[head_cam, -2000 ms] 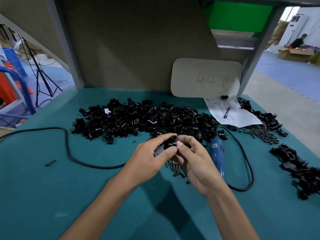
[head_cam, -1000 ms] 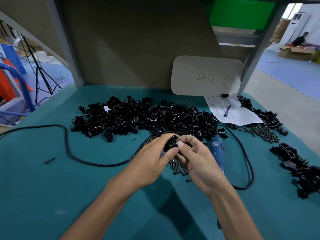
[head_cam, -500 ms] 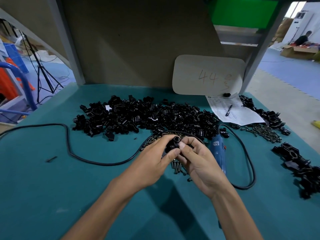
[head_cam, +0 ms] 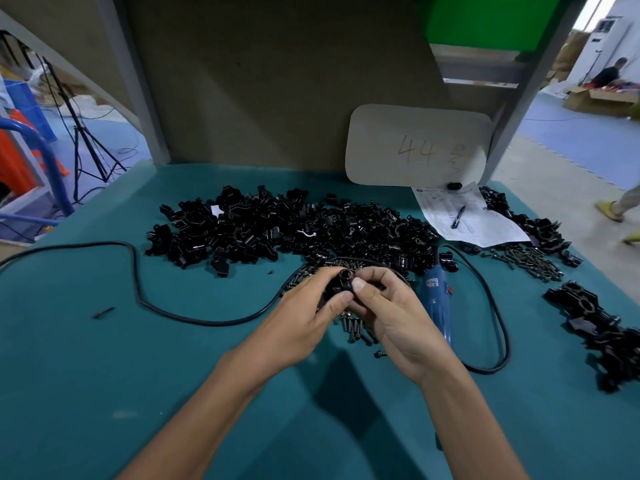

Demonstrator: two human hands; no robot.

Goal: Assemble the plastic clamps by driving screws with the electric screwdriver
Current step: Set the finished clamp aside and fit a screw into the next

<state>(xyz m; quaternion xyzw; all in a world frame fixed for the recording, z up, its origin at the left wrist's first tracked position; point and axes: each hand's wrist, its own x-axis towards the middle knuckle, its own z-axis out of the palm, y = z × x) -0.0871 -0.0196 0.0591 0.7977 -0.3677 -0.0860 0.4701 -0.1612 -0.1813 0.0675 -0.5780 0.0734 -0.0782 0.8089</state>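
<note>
A small black plastic clamp [head_cam: 340, 282] is held above the green table [head_cam: 104, 375] between both hands. My left hand [head_cam: 304, 320] grips its lower part with thumb and fingers. My right hand [head_cam: 388, 313] pinches its top with thumb and curled fingers. Loose screws [head_cam: 353, 329] lie on the table just under my hands. The blue electric screwdriver [head_cam: 439, 299] lies flat to the right of my right hand, untouched. A wide heap of black clamp parts [head_cam: 277, 226] spreads behind my hands.
The screwdriver's black cable [head_cam: 138, 282] loops left across the table and round the right side. More screws [head_cam: 530, 259] and assembled black clamps [head_cam: 602, 327] lie at the right. A paper sheet with a pen [head_cam: 467, 218] and a card marked 44 [head_cam: 415, 147] stand at the back.
Both hands stay together on the clamp; my fingers have shifted slightly on it. The view has tilted a little, nothing else on the table has moved.
</note>
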